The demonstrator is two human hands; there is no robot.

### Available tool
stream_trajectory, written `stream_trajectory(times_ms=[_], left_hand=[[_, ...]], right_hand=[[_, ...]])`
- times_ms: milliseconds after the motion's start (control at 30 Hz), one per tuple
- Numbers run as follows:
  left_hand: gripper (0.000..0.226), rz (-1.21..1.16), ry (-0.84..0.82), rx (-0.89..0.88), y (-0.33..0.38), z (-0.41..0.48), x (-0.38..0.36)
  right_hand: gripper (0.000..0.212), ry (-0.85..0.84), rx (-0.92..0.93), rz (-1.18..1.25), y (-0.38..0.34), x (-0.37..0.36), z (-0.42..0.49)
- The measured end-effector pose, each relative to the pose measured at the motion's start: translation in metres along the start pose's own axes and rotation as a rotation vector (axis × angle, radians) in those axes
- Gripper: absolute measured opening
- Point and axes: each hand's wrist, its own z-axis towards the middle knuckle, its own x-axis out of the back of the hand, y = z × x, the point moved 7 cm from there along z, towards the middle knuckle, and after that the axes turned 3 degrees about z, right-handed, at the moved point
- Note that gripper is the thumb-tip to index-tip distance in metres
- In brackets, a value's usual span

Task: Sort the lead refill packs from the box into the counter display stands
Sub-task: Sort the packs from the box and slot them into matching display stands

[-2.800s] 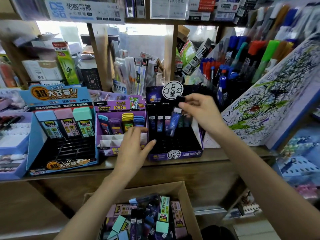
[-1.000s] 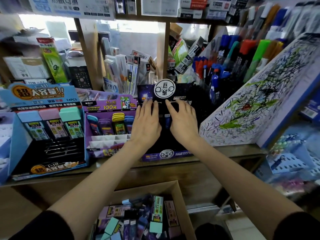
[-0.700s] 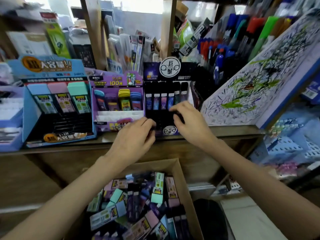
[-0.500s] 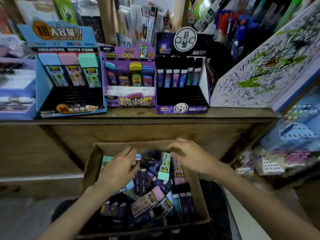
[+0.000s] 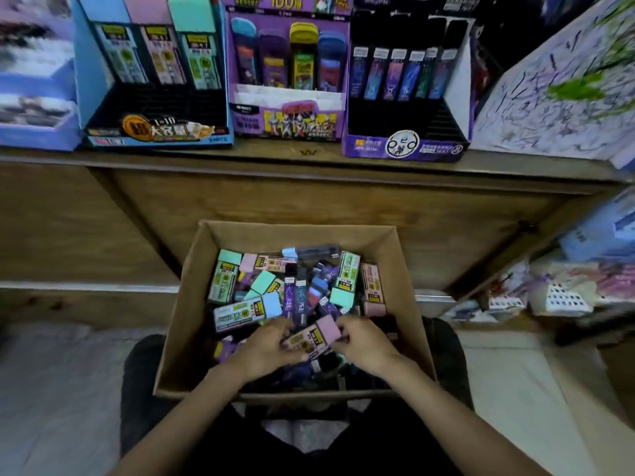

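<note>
Lead refill packs point(image 5: 292, 286), seen from the head camera, lie jumbled in the cardboard box point(image 5: 187, 269), which sits low in front of the wooden counter point(image 5: 309, 156). One pink-capped pack point(image 5: 314, 336) is lifted at the near edge of the heap. The left hand point(image 5: 268, 352) has thumb and fingers curled on its labelled end, and the right hand point(image 5: 364, 345) pinches its pink cap with the fingertips.

Up on the counter stand three displays side by side: the blue stand point(image 5: 80, 80), the purple stand point(image 5: 288, 108) and the dark stand point(image 5: 457, 84). The blue one shows blue, pink and green caps in a row, so this pack most likely belongs in its middle column.

To do the step well, I would let one hand take the pack alone, gripping the body rather than the cap, which might pull off. The other hand is then free to steady the box or pick out a matching pack. Lift it clear of its neighbours so none spill over the low front wall. Turn the label forward and the cap upward, as the packs already shown stand, before sliding it into its slot.
</note>
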Motion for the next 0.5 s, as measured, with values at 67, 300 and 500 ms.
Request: stream_trajectory(times_ms=[67,300,500], left_hand=[[0.055,0.016,-0.001,0.025,0.002,0.006,-0.001],[0.033,0.183,0.016,0.026,0.007,0.013,-0.007],[0.011,-0.238,0.26,-0.034,0.004,0.002,0.025]], right_hand=[[0.016,0.049,0.034,-0.056,-0.003,0.0,0.0],[0.042,0.072,0.034,0.329,0.011,0.007,-0.007],[0.016,0.153,-0.003,-0.027,0.007,0.004,0.0]])
